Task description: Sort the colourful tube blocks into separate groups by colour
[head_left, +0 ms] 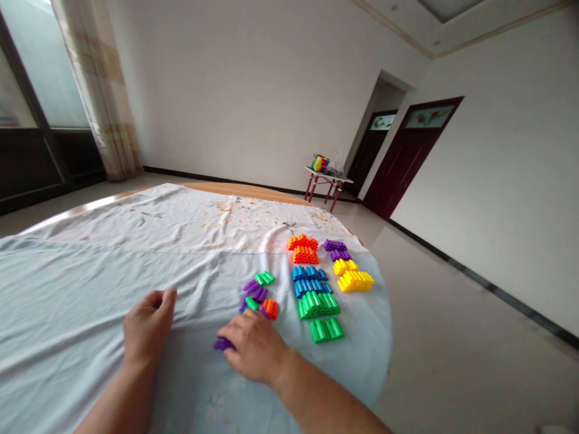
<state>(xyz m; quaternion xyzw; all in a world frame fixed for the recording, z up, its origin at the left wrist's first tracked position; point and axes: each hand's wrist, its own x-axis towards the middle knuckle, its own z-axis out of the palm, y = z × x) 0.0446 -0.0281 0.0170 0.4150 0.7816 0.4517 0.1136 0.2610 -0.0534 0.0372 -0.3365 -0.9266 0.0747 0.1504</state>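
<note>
My right hand (253,345) rests low over the cloth with its fingers bent round a purple plastic tube (223,343), part of which is covered. My left hand (149,324) is curled into a loose fist above the cloth to the left, and nothing shows in it. Just beyond my right hand lies a small mixed heap: purple tubes (256,293), green tubes (265,278) and orange tubes (270,309). To its right, sorted stacks stand in two columns: orange (305,255), blue (313,288), green (318,305), purple (335,246) and yellow (356,281).
A pale cloth (199,271) with folds covers the round table, whose wooden rim (244,191) shows at the far side. The table edge curves close past the yellow stack. Farther off, a small side table (330,176) carries a colourful bag (319,163).
</note>
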